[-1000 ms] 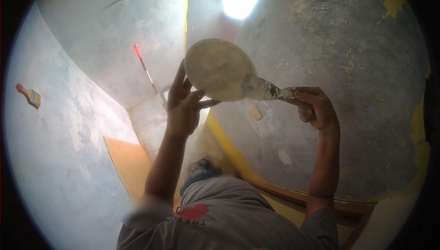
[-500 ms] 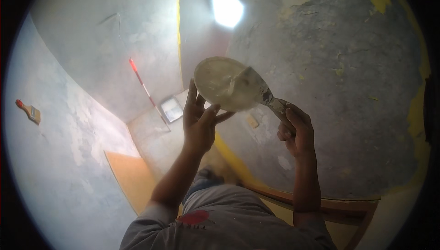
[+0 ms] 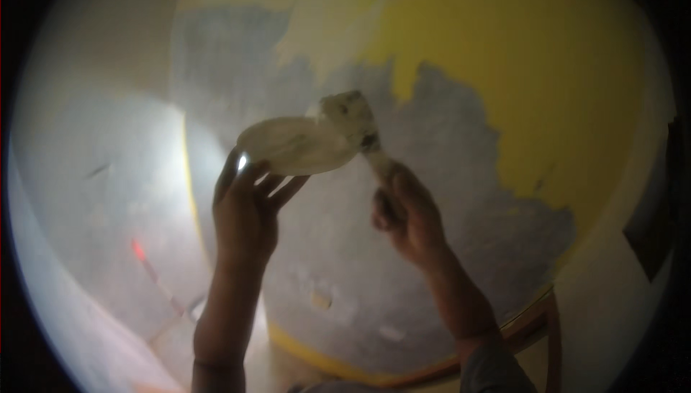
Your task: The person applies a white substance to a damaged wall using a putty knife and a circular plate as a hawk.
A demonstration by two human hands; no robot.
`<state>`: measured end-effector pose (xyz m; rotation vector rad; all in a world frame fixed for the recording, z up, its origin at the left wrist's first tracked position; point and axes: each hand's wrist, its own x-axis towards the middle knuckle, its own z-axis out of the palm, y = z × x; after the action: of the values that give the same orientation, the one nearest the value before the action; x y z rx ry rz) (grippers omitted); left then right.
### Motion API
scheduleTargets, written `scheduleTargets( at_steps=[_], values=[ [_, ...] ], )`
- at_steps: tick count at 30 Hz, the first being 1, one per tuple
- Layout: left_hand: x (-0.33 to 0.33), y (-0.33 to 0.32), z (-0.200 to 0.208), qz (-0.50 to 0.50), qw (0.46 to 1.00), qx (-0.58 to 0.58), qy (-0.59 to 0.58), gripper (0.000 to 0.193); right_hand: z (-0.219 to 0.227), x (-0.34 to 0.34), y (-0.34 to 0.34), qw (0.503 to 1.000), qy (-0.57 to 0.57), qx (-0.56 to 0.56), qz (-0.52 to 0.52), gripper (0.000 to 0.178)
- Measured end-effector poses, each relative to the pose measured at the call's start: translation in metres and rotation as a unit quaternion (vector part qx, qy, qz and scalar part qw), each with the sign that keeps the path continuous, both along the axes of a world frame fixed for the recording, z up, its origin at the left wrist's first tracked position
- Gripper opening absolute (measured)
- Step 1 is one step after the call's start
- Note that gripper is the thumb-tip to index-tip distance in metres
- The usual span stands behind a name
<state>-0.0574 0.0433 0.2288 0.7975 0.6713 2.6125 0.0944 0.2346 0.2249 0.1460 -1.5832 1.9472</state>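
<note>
My left hand (image 3: 245,213) supports a shallow round plate (image 3: 288,141) from its near left side, fingers spread beneath and along the rim. The plate is pale, with whitish smears of what looks like putty. In my right hand (image 3: 412,217) is the handle of a putty knife (image 3: 348,116), its wide blade tilted up. The blade is at the plate's right edge and overlaps it in view; whether the two touch I cannot tell. Some pale and dark residue marks the blade. Motion blurs the picture.
Ahead stands a wall with a grey patched area (image 3: 446,148) and ragged yellow paint (image 3: 561,69) above. A cream wall box (image 3: 321,299) sits low on it. A red-and-white pole (image 3: 152,269) leans at the lower left. Brown wooden trim (image 3: 529,324) runs at the lower right.
My view has swung up and right, toward the yellow-painted wall. The putty knife has shifted from across the plate to its right edge, blade now more upright. Both hands keep their holds.
</note>
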Motion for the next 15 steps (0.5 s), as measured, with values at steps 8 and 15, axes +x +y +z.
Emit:
scheduleTargets(
  at_steps=[8, 15],
  values=[
    [-0.009, 0.015, 0.122, -0.021, 0.987, 0.065, 0.147, 0.025, 0.130, 0.011, -0.003, 0.991, 0.074, 0.094, -0.057, 0.025],
    [-0.075, 0.050, 0.198, 0.063, 0.924, 0.032, 0.376, 0.030, 0.240, -0.002, 0.000, 0.990, 0.117, 0.045, -0.060, 0.015]
  ],
)
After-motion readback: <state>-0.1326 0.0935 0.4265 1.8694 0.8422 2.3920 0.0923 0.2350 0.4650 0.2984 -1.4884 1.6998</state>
